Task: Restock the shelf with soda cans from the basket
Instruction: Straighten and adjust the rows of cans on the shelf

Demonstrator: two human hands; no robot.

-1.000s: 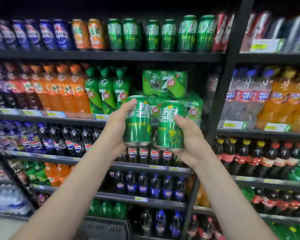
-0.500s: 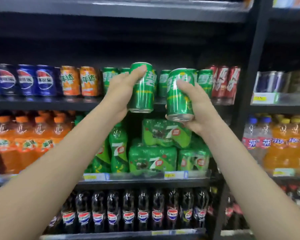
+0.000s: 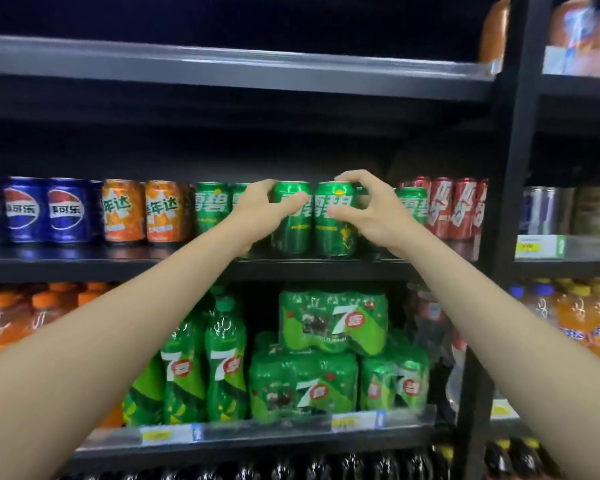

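A shop's drinks aisle. Dark shelves carry rows of soda cans, bottles and price tags

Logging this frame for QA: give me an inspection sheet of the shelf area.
Surface: black can shelf, rows of cans along it.
Job's things: two green soda cans upright at the shelf's front edge; basket not in view.
Clutter: nothing seen.
Hands: left hand grips the left can, right hand grips the right one.
Cables: nothing seen.
Surroundings: blue cola cans, orange cans, red cans; green multipacks below.
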